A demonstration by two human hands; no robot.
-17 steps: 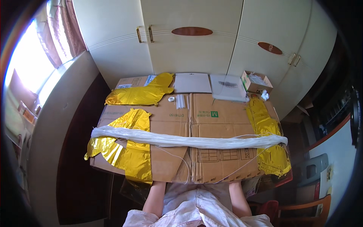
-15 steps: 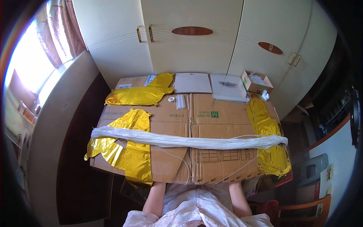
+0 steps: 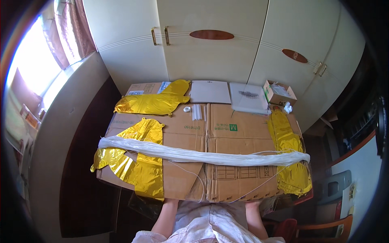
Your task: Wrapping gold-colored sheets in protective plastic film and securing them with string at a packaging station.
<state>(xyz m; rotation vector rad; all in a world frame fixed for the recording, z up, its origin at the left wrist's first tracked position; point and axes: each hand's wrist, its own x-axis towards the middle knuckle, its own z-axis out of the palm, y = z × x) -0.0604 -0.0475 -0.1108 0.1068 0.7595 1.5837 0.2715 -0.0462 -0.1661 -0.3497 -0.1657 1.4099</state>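
My left hand (image 3: 170, 203) and my right hand (image 3: 252, 206) reach beneath the near edge of a cardboard sheet (image 3: 184, 178); the fingers of both are hidden under it. Across the cardboard lies a long hank of white thread (image 3: 194, 156), with loose strands trailing toward the near edge. Its left end rests over a flat gold foil balloon (image 3: 148, 174), its right end over a folded gold foil balloon (image 3: 287, 135). Another gold foil balloon (image 3: 150, 103) lies at the far left.
Along the back are a white board (image 3: 210, 92), a clear plastic bag (image 3: 248, 103), and a small open box (image 3: 279, 97) with clear packets. White tape (image 3: 187, 109) and thin white sticks (image 3: 196, 112) lie nearby. Cabinets (image 3: 210, 56) stand behind; a wooden chair (image 3: 328, 229) is at right.
The whole view has shifted slightly, so the cardboard and its contents appear a little lower and to the right. Both hands stay under the near edge, and nothing on top has visibly been moved.
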